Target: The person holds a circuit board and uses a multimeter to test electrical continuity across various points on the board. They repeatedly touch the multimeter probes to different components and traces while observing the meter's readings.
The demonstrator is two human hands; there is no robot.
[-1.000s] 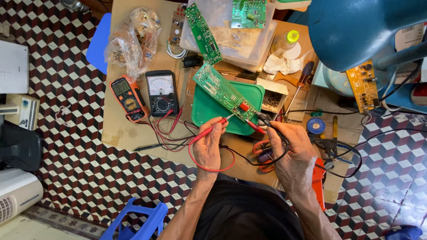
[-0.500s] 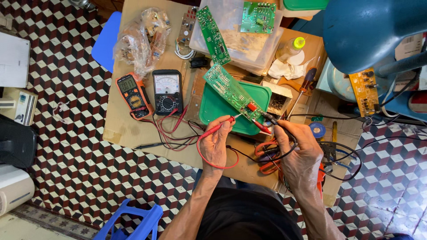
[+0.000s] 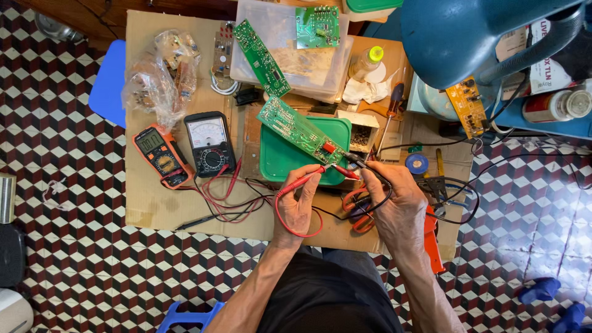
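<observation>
Head view: checkered red-white-black tile floor under a cardboard sheet used as work surface. Green lid at centre as landmark; long green circuit board lies tilted across it. Left hand pinches red probe, right hand clamps black probe, tips on the board's near end. Two multimeters left of lid.

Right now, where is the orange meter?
In the head view, the orange meter lies on the cardboard, left of the black dial meter, below a plastic bag.
</observation>
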